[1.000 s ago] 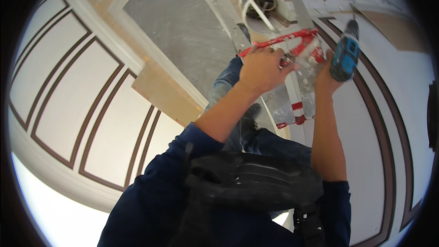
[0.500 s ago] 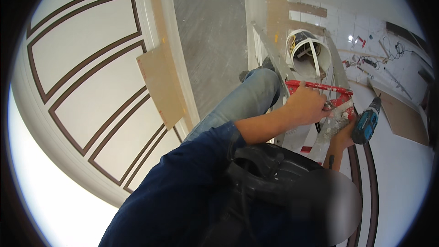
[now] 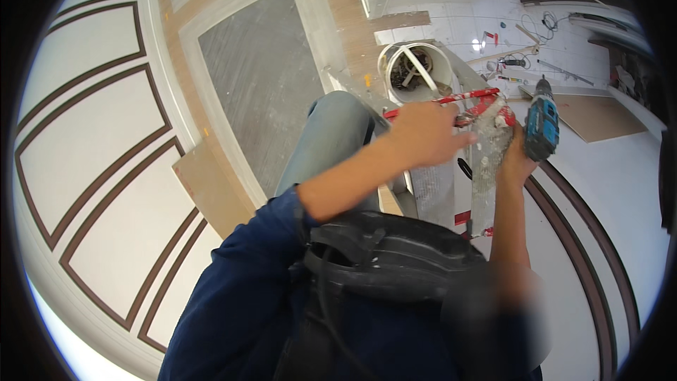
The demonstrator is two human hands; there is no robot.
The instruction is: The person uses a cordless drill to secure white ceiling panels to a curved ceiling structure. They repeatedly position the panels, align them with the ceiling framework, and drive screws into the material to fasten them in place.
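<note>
My left hand (image 3: 427, 132) reaches across just above the top of a paint-spattered stepladder (image 3: 485, 169), beside its red top piece (image 3: 485, 104). Its thumb stands apart from the fingers, and nothing shows in its grip; some fingertips are hard to make out. On the ladder's other side, my right hand (image 3: 519, 161) is closed round the handle of a teal and black cordless drill (image 3: 541, 127). The drill's bit points away from me. The palm and most of the handle are hidden. Small metal bits lie on the ladder top, too unclear to name.
A white bucket (image 3: 438, 69) with dark contents hangs at the ladder's far side. A loose board (image 3: 211, 187) is at the left, near panelled white doors (image 3: 92, 127). Tools and cables (image 3: 511, 62) lie on the tiled floor at the far right, beside a brown board (image 3: 599, 116).
The view has shifted, showing more of the right forearm. My left hand has loosened from a pinch at the ladder top, its thumb now apart. The right hand keeps hold of the drill.
</note>
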